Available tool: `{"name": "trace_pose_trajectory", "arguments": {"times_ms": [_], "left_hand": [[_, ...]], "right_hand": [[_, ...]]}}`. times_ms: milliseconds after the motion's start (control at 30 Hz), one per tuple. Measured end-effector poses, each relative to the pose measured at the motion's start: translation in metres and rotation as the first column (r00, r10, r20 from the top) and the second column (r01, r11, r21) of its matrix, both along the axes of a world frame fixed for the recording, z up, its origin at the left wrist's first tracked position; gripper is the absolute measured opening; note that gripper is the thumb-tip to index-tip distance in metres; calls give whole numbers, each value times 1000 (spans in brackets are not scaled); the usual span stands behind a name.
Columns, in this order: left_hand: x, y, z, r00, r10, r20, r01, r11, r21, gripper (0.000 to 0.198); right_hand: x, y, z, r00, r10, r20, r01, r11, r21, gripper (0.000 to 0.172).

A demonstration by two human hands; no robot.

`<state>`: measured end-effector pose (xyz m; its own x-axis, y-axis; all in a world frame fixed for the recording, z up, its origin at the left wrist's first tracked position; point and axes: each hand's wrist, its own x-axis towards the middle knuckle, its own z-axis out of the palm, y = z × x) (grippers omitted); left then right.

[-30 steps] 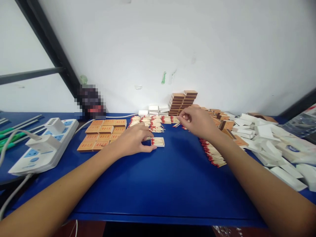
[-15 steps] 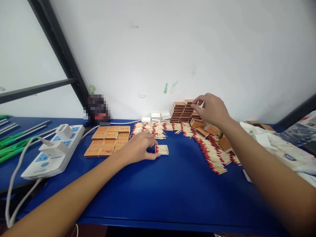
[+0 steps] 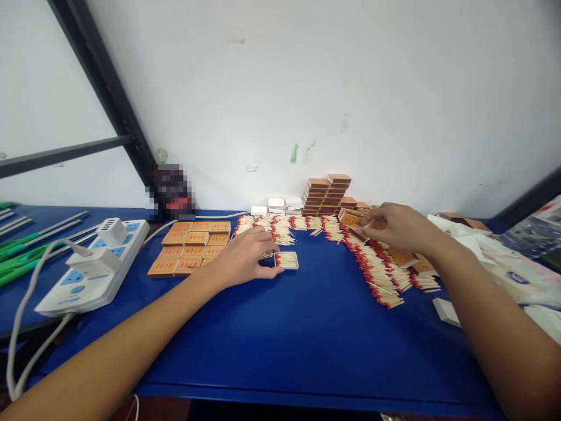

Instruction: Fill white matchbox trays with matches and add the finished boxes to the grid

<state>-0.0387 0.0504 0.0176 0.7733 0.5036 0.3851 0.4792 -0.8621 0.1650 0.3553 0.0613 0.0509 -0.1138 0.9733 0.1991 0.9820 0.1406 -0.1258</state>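
Observation:
My left hand [image 3: 252, 254] holds a small white matchbox tray [image 3: 287, 261] by its left end, thumb in front and fingers behind. Red-tipped matches lie inside the tray, which rests on the blue table. Farther right, my right hand [image 3: 390, 228] pinches an orange-brown matchbox sleeve [image 3: 357, 235] among other loose sleeves. Part of that sleeve is hidden under the fingertips. Another sleeve [image 3: 349, 217] lies just behind it. Rows of loose matches [image 3: 377, 275] spread below the right hand, and more matches [image 3: 283, 229] lie behind the tray.
Orange matchboxes [image 3: 182, 252] sit in a block at left. A tall stack of brown-sided matchboxes [image 3: 322, 196] and several white trays [image 3: 276, 206] stand against the wall. A power strip [image 3: 94, 269] with cables is far left; a tissue pack [image 3: 517, 278] lies right.
My right hand has come down and to the right, from beside the top of the tall stack to the loose sleeves. My left hand stays at the tray.

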Motion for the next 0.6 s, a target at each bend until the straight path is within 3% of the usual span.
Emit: {"name": "trace_pose_trajectory", "arguments": {"times_ms": [167, 367, 500, 600], "left_hand": [[-1, 2, 3, 1000, 22, -14, -22, 1000, 19, 26], [-1, 1, 7, 999, 40, -19, -40, 999, 11, 23], [0, 1, 7, 999, 41, -1, -41, 998, 39, 25], [-1, 1, 7, 998, 61, 18, -61, 997, 36, 25]], "right_hand": [[6, 16, -19, 992, 85, 97, -96, 989, 115, 38], [7, 18, -19, 995, 65, 80, -75, 990, 120, 29], [-28, -4, -5, 979, 193, -67, -167, 944, 286, 31], [-71, -27, 0, 928, 337, -160, -303, 931, 204, 27]]}}
